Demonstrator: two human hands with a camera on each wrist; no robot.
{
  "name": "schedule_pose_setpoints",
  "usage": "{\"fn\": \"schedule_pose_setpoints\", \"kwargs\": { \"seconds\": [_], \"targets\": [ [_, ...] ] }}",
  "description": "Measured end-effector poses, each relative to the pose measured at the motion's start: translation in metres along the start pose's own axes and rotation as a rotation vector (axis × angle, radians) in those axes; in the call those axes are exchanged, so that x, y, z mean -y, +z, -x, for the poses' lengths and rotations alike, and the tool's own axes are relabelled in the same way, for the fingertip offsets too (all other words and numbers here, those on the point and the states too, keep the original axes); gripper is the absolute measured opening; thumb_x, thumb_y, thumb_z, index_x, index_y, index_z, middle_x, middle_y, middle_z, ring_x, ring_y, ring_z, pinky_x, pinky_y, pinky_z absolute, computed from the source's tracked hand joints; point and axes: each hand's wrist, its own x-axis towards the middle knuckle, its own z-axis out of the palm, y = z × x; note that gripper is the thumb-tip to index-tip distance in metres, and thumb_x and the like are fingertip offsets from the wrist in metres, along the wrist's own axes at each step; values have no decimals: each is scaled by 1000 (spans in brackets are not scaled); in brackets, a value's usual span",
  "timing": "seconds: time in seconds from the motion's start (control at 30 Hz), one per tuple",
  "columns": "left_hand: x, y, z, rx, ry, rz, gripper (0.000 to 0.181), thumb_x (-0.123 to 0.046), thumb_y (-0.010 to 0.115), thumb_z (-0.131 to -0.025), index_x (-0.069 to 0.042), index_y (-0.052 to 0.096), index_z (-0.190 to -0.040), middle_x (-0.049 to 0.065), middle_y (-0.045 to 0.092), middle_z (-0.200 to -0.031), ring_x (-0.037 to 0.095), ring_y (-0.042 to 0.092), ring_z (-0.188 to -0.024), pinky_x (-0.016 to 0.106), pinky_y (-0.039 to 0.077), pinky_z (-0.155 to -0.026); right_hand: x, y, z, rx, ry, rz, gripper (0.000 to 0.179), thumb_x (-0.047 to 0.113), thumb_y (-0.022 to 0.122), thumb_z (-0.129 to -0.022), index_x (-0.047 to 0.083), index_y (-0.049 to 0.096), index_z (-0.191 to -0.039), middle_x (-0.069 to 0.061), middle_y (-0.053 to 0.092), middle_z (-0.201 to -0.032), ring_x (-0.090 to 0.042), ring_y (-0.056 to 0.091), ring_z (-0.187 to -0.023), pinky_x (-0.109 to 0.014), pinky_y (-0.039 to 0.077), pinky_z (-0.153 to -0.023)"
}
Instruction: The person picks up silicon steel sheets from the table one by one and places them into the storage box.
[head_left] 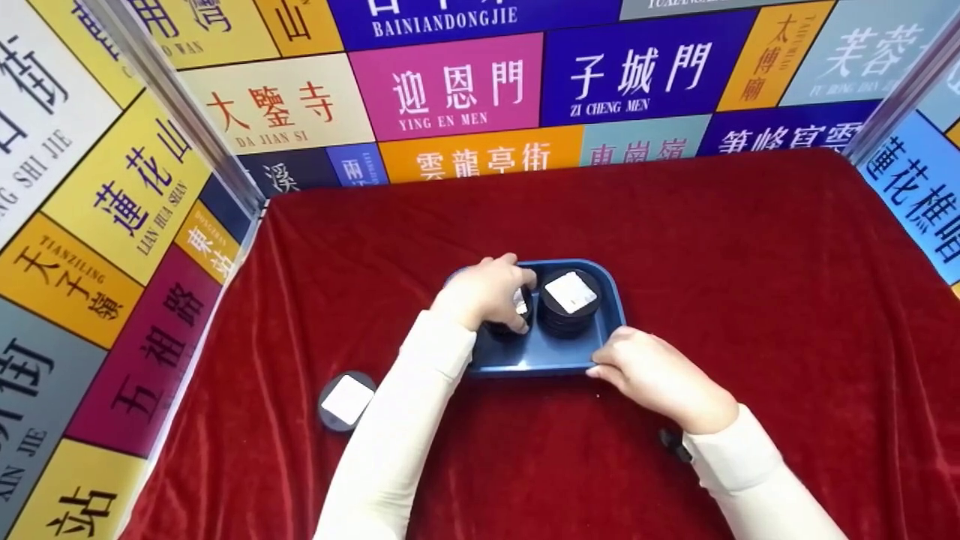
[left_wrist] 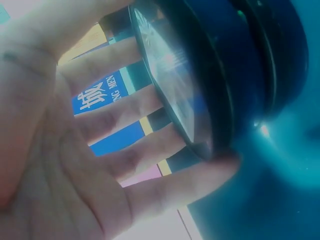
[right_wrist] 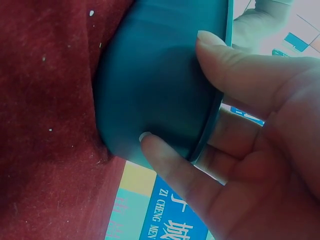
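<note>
A blue tray (head_left: 525, 368) with a raised rim lies on the cloth in the head view. Two stacks of round black discs stand side by side in it. My left hand (head_left: 480, 292) reaches over the left stack and grips its upper disc (left_wrist: 175, 75) by the edge, thumb and fingers spread around it. The right stack (head_left: 566, 322) bears a white square label on top. At the tray's near right corner my right hand (head_left: 664, 375) holds the rim; in the right wrist view, thumb and fingers touch the tray wall (right_wrist: 155, 75).
A single black disc with a white square label (head_left: 348, 400) lies on the red cloth (head_left: 525, 465), partly behind the left sleeve. Panels with printed characters (head_left: 450, 90) rise at the back and sides. A small black object (head_left: 676, 445) shows at the right cuff.
</note>
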Motion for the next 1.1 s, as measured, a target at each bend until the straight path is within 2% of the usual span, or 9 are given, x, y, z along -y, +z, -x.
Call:
{"fn": "schedule_pose_setpoints", "kwargs": {
  "seconds": [0.17, 0.73, 1.1],
  "targets": [
    [-2, -1, -1, 8, 32, 2, 54, -37, 90, -68, -26, 70, -117, 8, 60, -119, 34, 61, -108, 45, 54, -88, 0, 0, 0, -8, 2, 11, 32, 17, 76, -88, 18, 57, -62, 2, 56, -70, -16, 55, -73, -33, 48, -67],
    [-5, 2, 0, 18, -2, -12, 61, -43, 89, -69, -26, 66, -123, 9, 58, -127, 34, 59, -114, 46, 53, -93, 1, 0, 0, 7, 21, 1, 30, 18, 74, -90, 18, 59, -64, 2, 57, -73, -16, 55, -75, -34, 48, -68],
    [-4, -1, 2, 14, 20, -4, 58, -43, 89, -70, -26, 67, -121, 8, 60, -120, 31, 65, -108, 44, 54, -91, 0, 0, 0, 0, 10, 3, 31, 18, 75, -90, 19, 58, -64, 2, 56, -72, -16, 55, -74, -33, 48, -68]
  ]
}}
